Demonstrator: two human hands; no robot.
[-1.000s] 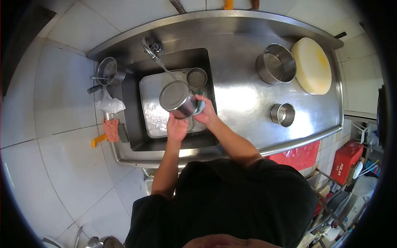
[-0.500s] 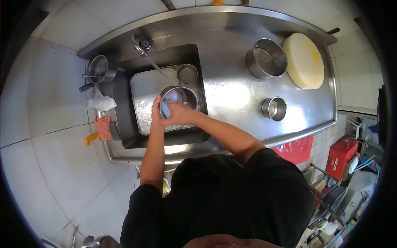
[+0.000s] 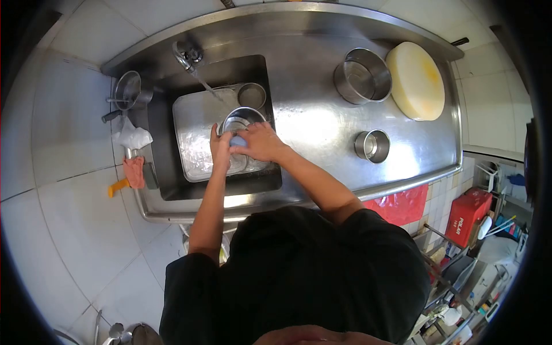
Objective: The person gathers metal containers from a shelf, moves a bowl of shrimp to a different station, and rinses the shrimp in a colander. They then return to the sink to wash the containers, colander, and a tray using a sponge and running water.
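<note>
Over the sink, a round stainless steel pot (image 3: 244, 113) is tilted with its open mouth facing away from me. My left hand (image 3: 220, 150) grips its left side, thumb raised along the wall. A blue sponge (image 3: 237, 141) is under the fingers of my right hand (image 3: 263, 142), pressed to the near part of the pot. Both hands partly hide the pot. Below lies a large rectangular metal tray (image 3: 190, 138), and a small round tin (image 3: 252, 96) sits at its far right corner. Water runs from the faucet (image 3: 184, 57) onto the tray.
On the steel counter to the right stand a large round pot (image 3: 363, 77), a smaller metal cup (image 3: 372, 146) and a thick round cream-coloured board (image 3: 416, 81). A strainer (image 3: 127, 90), a white plastic bag (image 3: 133, 137) and a pink cloth (image 3: 134, 172) line the sink's left edge.
The pot has tipped so its mouth faces further away. My right hand has moved the sponge from the inner left side to the near outside part. The whole view has shifted slightly.
</note>
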